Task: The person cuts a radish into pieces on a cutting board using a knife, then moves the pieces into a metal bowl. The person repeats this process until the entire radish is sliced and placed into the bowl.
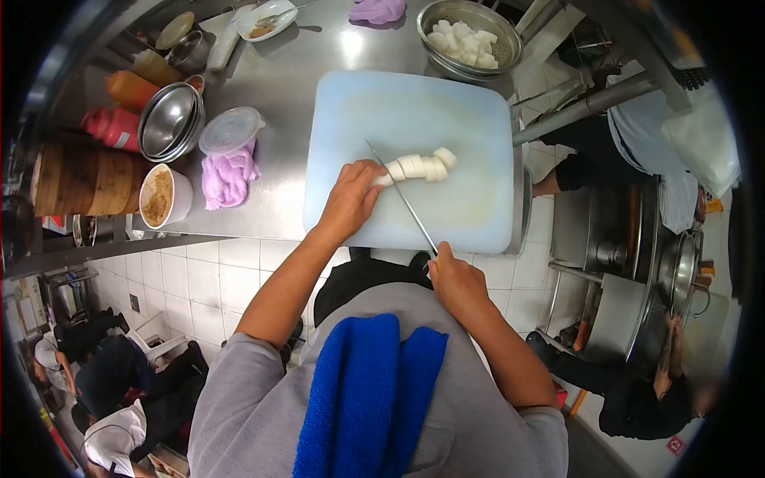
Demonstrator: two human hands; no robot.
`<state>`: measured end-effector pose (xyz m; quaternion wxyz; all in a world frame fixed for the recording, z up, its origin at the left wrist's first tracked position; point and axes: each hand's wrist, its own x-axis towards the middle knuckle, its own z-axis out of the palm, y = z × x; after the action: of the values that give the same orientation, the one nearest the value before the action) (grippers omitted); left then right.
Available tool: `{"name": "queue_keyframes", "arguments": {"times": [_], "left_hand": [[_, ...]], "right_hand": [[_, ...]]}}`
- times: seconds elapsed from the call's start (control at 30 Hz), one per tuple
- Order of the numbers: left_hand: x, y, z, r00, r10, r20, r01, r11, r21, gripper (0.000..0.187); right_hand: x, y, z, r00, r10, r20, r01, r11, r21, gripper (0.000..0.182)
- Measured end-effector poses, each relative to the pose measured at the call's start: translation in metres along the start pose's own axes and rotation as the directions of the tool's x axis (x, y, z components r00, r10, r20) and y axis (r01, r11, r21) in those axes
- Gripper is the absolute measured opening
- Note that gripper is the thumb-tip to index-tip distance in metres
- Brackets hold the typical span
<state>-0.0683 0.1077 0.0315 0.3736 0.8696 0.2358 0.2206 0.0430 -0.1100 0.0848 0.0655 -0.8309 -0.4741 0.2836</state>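
Observation:
A white cutting board (335,119) lies on the steel counter with a peeled white root vegetable, perhaps a radish (410,167), across its middle. Several thick slices stand side by side along it, and one piece (445,158) leans at the far right end. My left hand (352,195) is closed over the vegetable's left end, fingers curled and covering that tip. In my right hand (458,280) is the handle of a long kitchen knife (416,217). The blade slants up and left, crossing the vegetable right beside my left fingertips.
A steel colander (510,44) of white chunks stands behind the board. Left of it are a purple cloth (229,177), a lidded tub (231,131), steel bowls (170,121) and a tub of brown crumbs (166,197). Other people (637,390) are on both sides.

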Motion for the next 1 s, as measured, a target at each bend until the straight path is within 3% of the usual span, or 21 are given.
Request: {"name": "queue_keyframes", "arguments": {"times": [0.17, 0.3, 0.7, 0.9, 1.0], "left_hand": [[-0.006, -0.006, 0.003, 0.995, -0.055, -0.083, 0.046, 0.994, -0.102, 0.024], [-0.015, -0.008, -0.004, 0.994, 0.031, -0.101, -0.03, 1.0, 0.005, 0.023], [-0.011, -0.004, -0.009, 0.999, -0.008, -0.045, 0.008, 1.0, -0.007, 0.023], [-0.014, -0.008, -0.004, 0.994, -0.048, -0.099, 0.044, 0.998, -0.047, 0.023], [-0.021, -0.014, 0.004, 0.984, -0.099, -0.146, 0.091, 0.994, -0.062, 0.024]], "right_hand": [[-0.001, 0.005, -0.001, 0.998, -0.005, -0.062, 0.007, 1.0, 0.02, 0.023], [-0.016, 0.0, -0.006, 0.992, -0.01, -0.129, 0.012, 1.0, 0.017, 0.025], [-0.049, -0.01, -0.031, 0.999, 0.022, 0.037, -0.02, 0.998, -0.053, 0.022], [-0.007, -0.005, 0.002, 0.997, -0.072, -0.014, 0.072, 0.997, -0.02, 0.021], [-0.003, 0.0, 0.01, 0.999, -0.037, -0.027, 0.036, 0.999, -0.03, 0.023]]}}
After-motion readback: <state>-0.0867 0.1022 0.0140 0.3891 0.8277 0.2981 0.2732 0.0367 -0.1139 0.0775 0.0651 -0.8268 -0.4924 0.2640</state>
